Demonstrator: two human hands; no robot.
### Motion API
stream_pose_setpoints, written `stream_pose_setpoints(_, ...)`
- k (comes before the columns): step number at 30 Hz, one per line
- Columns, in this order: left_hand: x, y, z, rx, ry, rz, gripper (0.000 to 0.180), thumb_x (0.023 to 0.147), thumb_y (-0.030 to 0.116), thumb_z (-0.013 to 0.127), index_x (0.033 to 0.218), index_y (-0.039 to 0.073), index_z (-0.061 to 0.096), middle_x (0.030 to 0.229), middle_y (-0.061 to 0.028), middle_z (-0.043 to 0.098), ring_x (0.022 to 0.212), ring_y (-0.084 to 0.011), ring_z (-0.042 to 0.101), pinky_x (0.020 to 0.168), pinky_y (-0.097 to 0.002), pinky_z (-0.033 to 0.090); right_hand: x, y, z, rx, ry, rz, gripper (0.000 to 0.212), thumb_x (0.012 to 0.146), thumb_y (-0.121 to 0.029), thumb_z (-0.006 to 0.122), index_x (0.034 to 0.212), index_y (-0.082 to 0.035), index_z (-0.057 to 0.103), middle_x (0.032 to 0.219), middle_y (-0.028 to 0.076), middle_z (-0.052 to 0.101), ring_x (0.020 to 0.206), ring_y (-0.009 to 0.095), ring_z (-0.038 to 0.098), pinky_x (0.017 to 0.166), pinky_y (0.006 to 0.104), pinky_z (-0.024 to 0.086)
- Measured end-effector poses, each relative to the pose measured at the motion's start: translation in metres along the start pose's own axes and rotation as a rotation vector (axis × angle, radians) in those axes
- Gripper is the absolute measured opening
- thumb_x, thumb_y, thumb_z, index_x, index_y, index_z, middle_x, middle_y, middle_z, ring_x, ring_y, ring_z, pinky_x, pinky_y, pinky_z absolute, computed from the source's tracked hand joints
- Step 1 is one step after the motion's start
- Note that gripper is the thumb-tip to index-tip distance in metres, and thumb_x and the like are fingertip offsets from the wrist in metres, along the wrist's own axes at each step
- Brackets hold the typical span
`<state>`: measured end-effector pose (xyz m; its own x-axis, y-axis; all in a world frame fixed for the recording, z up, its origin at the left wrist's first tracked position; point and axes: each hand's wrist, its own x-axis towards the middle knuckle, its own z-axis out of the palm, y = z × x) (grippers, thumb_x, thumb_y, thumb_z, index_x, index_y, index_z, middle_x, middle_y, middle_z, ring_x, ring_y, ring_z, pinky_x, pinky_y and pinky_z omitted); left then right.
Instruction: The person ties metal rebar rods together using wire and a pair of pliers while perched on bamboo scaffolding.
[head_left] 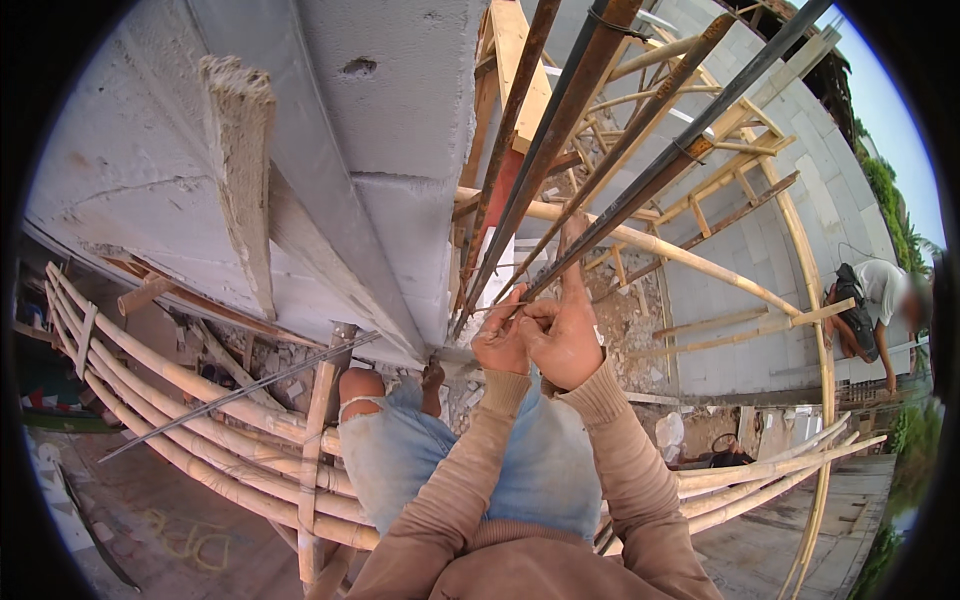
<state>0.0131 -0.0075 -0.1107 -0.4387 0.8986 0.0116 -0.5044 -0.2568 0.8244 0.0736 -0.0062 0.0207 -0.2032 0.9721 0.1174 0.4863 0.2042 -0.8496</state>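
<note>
My left hand [500, 340] and my right hand [562, 345] meet in front of me, thumbs and fingers pinched together at the lower part of a group of long rusty steel rebars [640, 200]. A thin wire [497, 306] shows at the fingertips, beside the bars; its ends are partly hidden by my fingers. The rebars lean up and to the right, some bound with wire higher up. Just left of my hands rises a grey block wall [405, 230]. Brown sleeves cover both forearms, above my worn jeans [430, 450].
Bamboo poles [200, 400] curve around me on the left, and more poles [770, 470] run on the right. A rough timber [240, 170] stands against the wall. Rubble [640, 340] lies below. At the far right another person [880, 310] bends over beside bamboo scaffolding [800, 240].
</note>
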Motion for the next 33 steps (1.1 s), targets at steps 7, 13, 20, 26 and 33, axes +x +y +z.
stream_pose_setpoints(7, -0.004, 0.011, 0.007, 0.173, 0.067, -0.003, 0.022, 0.095, 0.007, 0.063, 0.112, -0.007, 0.068, 0.112, -0.0166, 0.069, 0.1, -0.0205, 0.066, 0.092, -0.0318, 0.051, 0.003, -0.007, 0.009, 0.279, 0.099, 0.169, 0.02, 0.09, -0.015, 0.068, 0.093, 0.004, 0.071, 0.074, 0.011, 0.071, 0.066, 0.015, 0.066, 0.062, 0.0274, 0.05)
stream_pose_setpoints(13, 0.005, 0.014, 0.014, 0.02, 0.164, -0.063, 0.019, 0.094, 0.016, 0.066, 0.091, -0.002, 0.07, 0.085, -0.0065, 0.066, 0.077, -0.0113, 0.06, 0.07, -0.0257, 0.048, 0.007, 0.017, -0.007, 0.009, 0.252, 0.001, 0.031, 0.084, 0.001, 0.063, 0.115, 0.003, 0.062, 0.084, 0.003, 0.063, 0.06, 0.005, 0.05, 0.054, 0.021, 0.041)
stream_pose_setpoints(20, 0.015, 0.03, 0.02, -0.194, 0.132, -0.235, 0.012, 0.09, 0.018, 0.068, 0.083, 0.008, 0.067, 0.077, 0.0007, 0.061, 0.071, -0.0085, 0.053, 0.061, -0.0256, 0.04, 0.064, 0.055, -0.046, 0.199, -0.082, -0.06, 0.023, 0.091, -0.019, 0.063, 0.094, 0.001, 0.072, 0.076, 0.002, 0.066, 0.072, 0.008, 0.055, 0.069, 0.0229, 0.045)
stream_pose_setpoints(26, 0.021, 0.042, 0.016, -0.349, 0.092, -0.461, 0.017, 0.095, 0.027, 0.061, 0.096, 0.012, 0.068, 0.093, 0.0036, 0.063, 0.086, -0.0069, 0.054, 0.07, -0.028, 0.041, 0.079, 0.036, -0.03, 0.056, -0.225, 0.069, 0.029, 0.081, -0.028, 0.081, 0.083, 0.001, 0.076, 0.066, 0.005, 0.069, 0.06, 0.006, 0.055, 0.055, 0.0263, 0.045)
stream_pose_setpoints(33, 0.024, 0.039, 0.015, -0.23, 0.063, -0.419, 0.014, 0.092, 0.025, 0.063, 0.099, 0.013, 0.067, 0.092, 0.0031, 0.066, 0.086, -0.0106, 0.057, 0.072, -0.0311, 0.041, 0.068, 0.024, -0.028, 0.11, -0.069, 0.049, 0.017, 0.08, -0.014, 0.078, 0.077, 0.003, 0.075, 0.063, 0.007, 0.068, 0.056, 0.008, 0.057, 0.051, 0.0282, 0.046)
